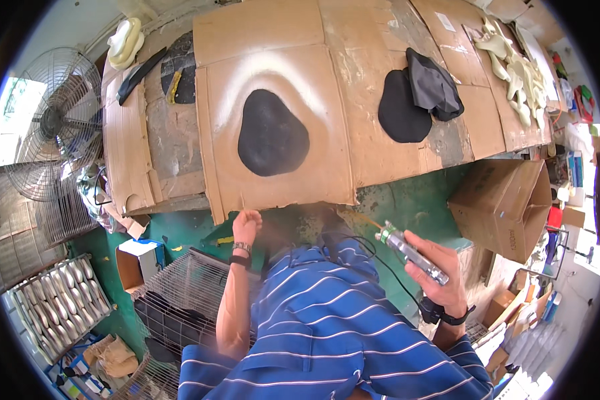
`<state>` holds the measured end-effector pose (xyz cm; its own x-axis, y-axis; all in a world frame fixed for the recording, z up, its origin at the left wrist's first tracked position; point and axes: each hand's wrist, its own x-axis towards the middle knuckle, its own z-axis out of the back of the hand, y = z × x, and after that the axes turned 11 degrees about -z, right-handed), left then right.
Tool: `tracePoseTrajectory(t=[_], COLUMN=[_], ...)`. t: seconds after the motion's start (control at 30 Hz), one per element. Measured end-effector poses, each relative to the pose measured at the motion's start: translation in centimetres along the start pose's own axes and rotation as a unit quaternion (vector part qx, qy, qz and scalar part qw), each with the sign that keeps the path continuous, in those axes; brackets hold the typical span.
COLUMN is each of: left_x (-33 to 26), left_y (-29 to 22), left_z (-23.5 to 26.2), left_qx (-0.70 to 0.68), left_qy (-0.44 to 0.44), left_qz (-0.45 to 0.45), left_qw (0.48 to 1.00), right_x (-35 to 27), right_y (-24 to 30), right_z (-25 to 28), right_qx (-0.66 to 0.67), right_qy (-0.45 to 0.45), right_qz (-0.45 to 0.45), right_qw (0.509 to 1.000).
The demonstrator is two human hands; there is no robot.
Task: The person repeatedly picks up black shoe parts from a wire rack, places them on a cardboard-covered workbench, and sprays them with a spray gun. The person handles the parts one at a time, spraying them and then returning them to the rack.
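Note:
A black rounded-triangular pad (273, 133) lies flat on a cardboard sheet (333, 160) on the table, inside an arc of white haze. My left hand (246, 229), wearing a bracelet and a dark wristband, is just below the sheet's front edge. Its fingers are curled closed, and their inside is hidden. Off the table's front edge, my right hand (440, 267) grips a silver cylindrical tool (413, 253) with a green ring at its far end. A dark cord (397, 277) hangs beside it. The tool's exact kind is unclear.
More black pads (405, 110) with a crumpled dark sheet (433, 83) lie right on the table. Cream-coloured shaped pieces (513, 67) sit at far right. A large carton (500, 207) stands right, a fan (53, 120) left, and a wire cage (187, 293) at lower left.

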<state>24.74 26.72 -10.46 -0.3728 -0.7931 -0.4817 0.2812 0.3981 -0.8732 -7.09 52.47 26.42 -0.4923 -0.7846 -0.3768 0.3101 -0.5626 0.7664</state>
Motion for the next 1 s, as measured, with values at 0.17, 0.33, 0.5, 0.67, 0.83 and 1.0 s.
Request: tracePoseTrajectory(t=[0.17,0.33,0.5,0.67,0.83,1.0], left_x=[6.8,11.6,10.1,10.2,11.0,13.6], left_y=[-2.2,-3.8,-8.5,-8.5,-8.5,-7.1], left_z=[-2.9,-5.0,-8.1,-7.5,-7.6,-7.1], left_qx=[0.059,0.376,0.446,0.465,0.403,-0.181], left_qy=[-0.110,-0.212,-0.236,-0.211,-0.216,-0.228], left_qz=[-0.144,-0.203,-0.138,-0.149,-0.163,-0.005], left_qw=[0.982,0.879,0.852,0.847,0.874,0.957], right_x=[0.6,1.2,0.6,1.4,1.6,2.8], right_y=[-0.6,-0.1,-1.2,-1.7,-2.4,-3.3], right_z=[0.2,0.2,1.2,1.2,1.5,0.9], right_qx=[0.012,0.028,0.047,0.076,0.089,0.104], right_qy=[-0.044,-0.061,-0.073,-0.061,-0.065,-0.045], right_qz=[0.033,0.023,0.010,0.034,0.027,0.052], right_qw=[0.998,0.997,0.996,0.995,0.994,0.992])
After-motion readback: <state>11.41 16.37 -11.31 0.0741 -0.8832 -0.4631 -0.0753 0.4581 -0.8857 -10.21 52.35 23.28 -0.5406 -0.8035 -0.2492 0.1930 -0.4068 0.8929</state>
